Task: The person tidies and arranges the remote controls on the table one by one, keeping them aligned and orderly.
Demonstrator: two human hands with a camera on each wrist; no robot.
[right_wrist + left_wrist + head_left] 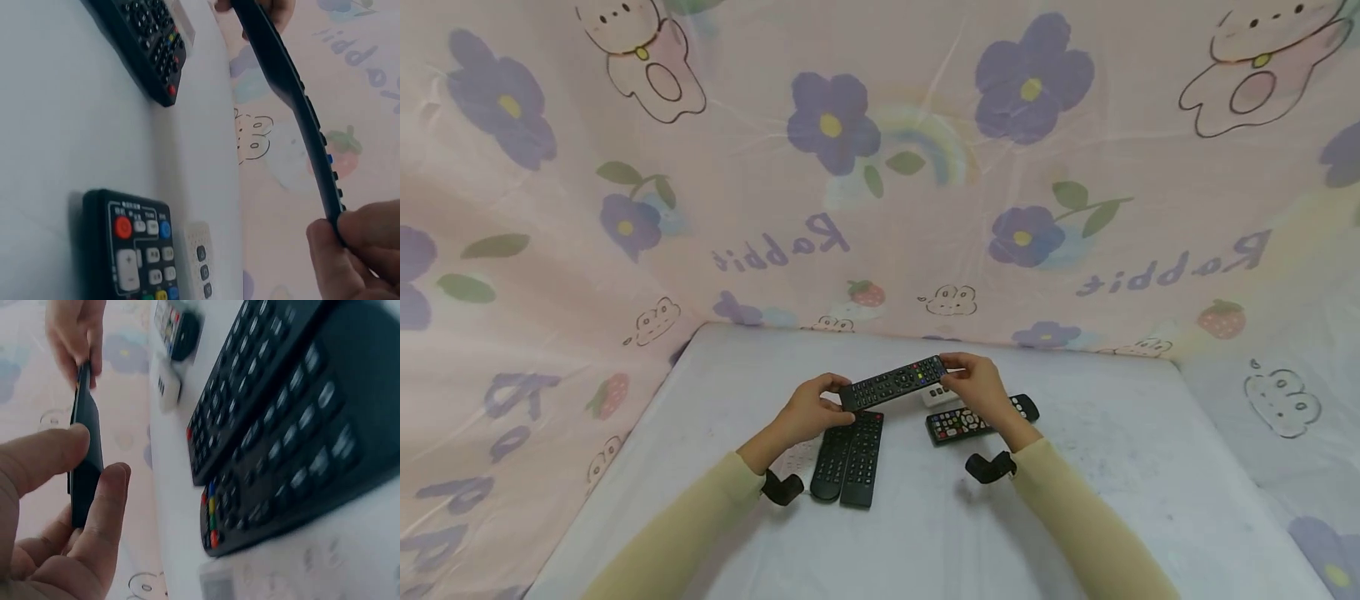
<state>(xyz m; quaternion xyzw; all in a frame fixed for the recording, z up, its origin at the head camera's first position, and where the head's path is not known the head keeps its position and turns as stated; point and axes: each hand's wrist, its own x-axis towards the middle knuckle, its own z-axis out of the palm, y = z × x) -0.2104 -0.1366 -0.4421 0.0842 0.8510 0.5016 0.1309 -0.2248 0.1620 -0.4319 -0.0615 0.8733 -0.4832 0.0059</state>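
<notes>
Left hand (808,412) and right hand (977,385) hold black remote (893,382) above table (1112,467).

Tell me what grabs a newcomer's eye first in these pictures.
First, the black remote held in the air above the table, the left hand pinching one end and the right hand the other. Below it, two black remotes lie side by side, with a colourful-buttoned remote and a small white remote to their right. Behind, the pink cloth with purple flowers fills the background.
</notes>
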